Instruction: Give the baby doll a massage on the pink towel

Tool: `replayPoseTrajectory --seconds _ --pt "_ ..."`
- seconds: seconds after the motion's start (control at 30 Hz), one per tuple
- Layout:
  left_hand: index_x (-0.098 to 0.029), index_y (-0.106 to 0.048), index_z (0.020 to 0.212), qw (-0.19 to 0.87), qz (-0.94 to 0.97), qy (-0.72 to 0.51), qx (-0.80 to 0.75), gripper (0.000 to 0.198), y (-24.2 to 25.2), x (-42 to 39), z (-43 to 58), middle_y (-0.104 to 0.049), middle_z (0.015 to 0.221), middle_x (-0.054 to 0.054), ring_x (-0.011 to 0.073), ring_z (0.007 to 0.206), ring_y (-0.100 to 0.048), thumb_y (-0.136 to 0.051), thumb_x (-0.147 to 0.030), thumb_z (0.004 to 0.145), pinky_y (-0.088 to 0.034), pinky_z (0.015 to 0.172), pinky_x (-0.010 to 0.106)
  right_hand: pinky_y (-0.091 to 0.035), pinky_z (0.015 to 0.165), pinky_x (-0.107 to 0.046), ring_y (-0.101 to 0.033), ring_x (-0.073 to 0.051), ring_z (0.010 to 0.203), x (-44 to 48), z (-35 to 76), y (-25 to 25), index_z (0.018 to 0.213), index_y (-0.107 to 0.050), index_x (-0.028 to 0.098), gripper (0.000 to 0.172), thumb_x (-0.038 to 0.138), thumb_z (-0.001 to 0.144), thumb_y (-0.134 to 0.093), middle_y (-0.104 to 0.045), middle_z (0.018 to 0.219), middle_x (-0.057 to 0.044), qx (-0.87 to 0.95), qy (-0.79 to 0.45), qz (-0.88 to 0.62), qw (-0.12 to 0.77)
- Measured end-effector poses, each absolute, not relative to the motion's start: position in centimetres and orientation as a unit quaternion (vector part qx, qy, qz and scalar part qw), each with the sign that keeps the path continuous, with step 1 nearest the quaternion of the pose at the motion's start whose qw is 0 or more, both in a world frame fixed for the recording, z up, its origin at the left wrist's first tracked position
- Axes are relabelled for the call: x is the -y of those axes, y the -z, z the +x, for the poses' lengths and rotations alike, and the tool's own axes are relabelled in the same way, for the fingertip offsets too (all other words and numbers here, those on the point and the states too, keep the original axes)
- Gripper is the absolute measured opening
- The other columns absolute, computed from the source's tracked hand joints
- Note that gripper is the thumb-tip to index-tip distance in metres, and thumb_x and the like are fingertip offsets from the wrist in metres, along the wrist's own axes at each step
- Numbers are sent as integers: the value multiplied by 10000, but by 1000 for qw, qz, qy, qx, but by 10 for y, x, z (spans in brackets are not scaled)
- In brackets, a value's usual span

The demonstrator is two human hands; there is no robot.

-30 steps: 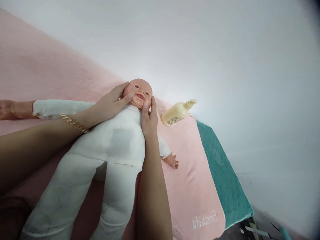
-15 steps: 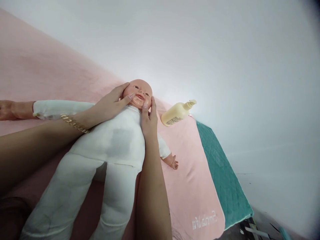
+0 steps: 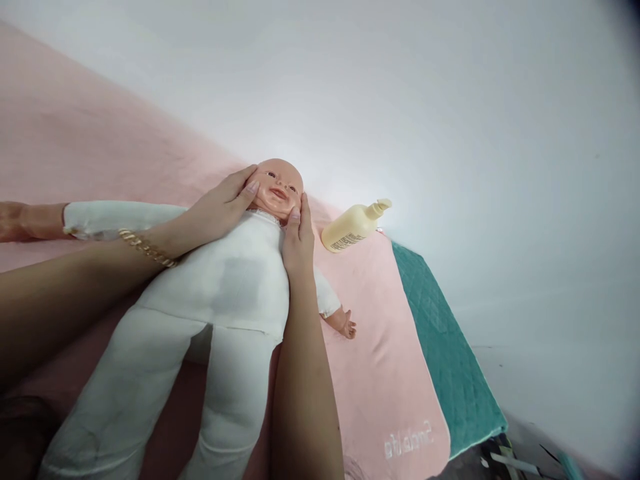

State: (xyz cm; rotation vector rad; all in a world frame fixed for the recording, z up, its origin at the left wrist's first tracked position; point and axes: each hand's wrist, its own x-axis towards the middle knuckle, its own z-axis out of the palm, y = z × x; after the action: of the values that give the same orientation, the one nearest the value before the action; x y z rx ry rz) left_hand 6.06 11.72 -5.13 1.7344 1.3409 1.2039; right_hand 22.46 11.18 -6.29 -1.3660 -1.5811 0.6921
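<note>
A baby doll (image 3: 235, 280) in a white cloth suit lies on its back on a pink towel (image 3: 380, 347), head toward the wall. My left hand (image 3: 220, 210), with a gold bracelet at the wrist, cups the doll's head (image 3: 280, 183) from the left, thumb on its cheek. My right hand (image 3: 299, 237) lies along the right side of the head, fingers straight and together, thumb at the chin. Both hands press lightly against the face without gripping it.
A cream pump bottle (image 3: 353, 227) lies on its side on the towel, right of the doll's head. A teal quilted mat (image 3: 450, 360) sticks out under the towel at the right. A white wall rises behind. Small items lie at the bottom right corner.
My left thumb has slid down from the doll's mouth area to its cheek and my right thumb has dropped toward the chin. The doll and bottle have not moved.
</note>
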Motion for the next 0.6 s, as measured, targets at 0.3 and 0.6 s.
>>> replayPoseTrajectory --seconds 0.3,0.6 --pt "-187 -430 1504 326 658 -460 -498 672 49 -116 60 -434 1543 99 381 1404 -396 -387 -617 990 -285 1188 542 -351 1187 -474 -401 -250 1448 -107 222 56 1567 -280 293 744 634 936 -479 -378 1596 -22 609 -330 -557 459" --pt "-214 -409 1509 367 645 -472 -475 711 50 -115 59 -473 1512 79 360 1316 -501 -573 -567 913 -397 1137 484 -384 1162 -487 -419 -280 1432 -107 223 57 1579 -239 303 829 607 890 -588 -375 1594 -38 606 -342 -558 452"
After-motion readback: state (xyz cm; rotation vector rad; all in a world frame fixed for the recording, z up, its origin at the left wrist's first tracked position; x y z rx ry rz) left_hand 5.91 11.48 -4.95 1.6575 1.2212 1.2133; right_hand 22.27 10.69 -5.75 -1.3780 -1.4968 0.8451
